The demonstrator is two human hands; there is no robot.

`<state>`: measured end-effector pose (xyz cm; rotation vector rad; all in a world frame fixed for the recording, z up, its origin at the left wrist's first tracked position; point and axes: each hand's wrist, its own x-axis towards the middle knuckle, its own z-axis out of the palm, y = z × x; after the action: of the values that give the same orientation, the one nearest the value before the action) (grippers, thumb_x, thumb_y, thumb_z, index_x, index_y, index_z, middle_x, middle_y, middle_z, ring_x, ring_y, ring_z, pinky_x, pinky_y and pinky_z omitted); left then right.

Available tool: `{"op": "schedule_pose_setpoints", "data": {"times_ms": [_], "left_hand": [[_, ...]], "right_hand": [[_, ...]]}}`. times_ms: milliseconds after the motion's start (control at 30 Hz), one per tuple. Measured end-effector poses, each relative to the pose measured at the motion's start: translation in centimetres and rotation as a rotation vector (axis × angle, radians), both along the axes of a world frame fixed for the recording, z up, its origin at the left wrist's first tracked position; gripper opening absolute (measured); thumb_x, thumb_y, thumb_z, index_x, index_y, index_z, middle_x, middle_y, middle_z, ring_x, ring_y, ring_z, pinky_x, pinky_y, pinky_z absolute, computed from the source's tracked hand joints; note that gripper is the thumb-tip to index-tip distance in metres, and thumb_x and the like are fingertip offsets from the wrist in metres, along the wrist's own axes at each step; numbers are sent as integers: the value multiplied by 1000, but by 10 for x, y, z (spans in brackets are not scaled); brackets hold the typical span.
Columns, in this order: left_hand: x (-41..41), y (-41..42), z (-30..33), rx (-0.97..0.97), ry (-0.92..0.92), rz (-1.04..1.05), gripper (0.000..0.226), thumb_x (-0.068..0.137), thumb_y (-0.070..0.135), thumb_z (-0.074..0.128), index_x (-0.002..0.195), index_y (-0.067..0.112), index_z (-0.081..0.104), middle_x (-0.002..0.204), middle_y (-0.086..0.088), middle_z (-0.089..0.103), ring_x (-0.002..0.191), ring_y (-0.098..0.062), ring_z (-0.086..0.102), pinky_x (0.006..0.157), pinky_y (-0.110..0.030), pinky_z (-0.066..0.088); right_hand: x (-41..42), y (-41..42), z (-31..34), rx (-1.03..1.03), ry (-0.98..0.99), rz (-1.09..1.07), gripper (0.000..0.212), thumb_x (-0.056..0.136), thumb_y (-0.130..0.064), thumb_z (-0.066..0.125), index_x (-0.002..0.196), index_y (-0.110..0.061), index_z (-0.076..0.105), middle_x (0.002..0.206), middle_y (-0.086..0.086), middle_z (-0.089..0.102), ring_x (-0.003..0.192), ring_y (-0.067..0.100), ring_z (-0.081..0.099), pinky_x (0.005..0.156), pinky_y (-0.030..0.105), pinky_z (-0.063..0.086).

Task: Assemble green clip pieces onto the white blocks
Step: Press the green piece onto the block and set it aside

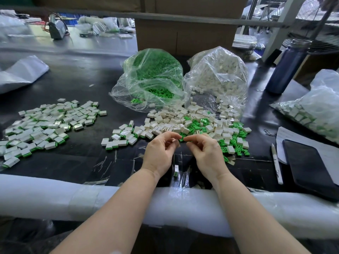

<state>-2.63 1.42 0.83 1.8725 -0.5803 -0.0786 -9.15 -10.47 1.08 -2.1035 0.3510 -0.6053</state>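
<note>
1. While both hands hover close together over the dark tabletop (77, 77), the left hand (161, 154) pinches a small white block (175, 142) between curled thumb and fingers.
2. Just to its right, the right hand (205, 153) pinches a green clip piece (181, 139) at its fingertips, fingers curled round it.
3. Clip and block sit almost touching, the clip to the right of the block, so the joining move likely runs sideways, right hand toward left.
4. How the block's slot faces cannot be told; the fingers hide most of it.
5. Loose stock lies just beyond the hands: a mixed heap of blocks and clips (201, 125), fed by a bag of green clips (152, 77) and a bag of white blocks (218, 76).
6. Finished pieces (45, 121) are spread well to the left, nearer the left hand.
7. One assembled piece (176, 170) stands alone between the wrists.
</note>
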Motion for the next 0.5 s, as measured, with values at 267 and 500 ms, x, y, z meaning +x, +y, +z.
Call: {"op": "schedule_pose_setpoints", "data": {"times_ms": [267,500], "left_hand": [[1,1,1,-158,166,-45,22,87,6,61,84,27,64,79,-6,68,77,-16,65,79,-29,54],[1,1,2,-145,192,-95,20,87,7,60,81,25,61,77,-10,68,74,-24,63,80,-39,55]], "right_hand": [[-1,-2,3,261,-48,15,16,85,-2,64,82,-17,64,80,2,67,75,17,63,74,31,55],[-1,-1,3,304,-59,33,19,83,0,66,76,-18,63,72,2,66,67,13,64,66,25,55]]}}
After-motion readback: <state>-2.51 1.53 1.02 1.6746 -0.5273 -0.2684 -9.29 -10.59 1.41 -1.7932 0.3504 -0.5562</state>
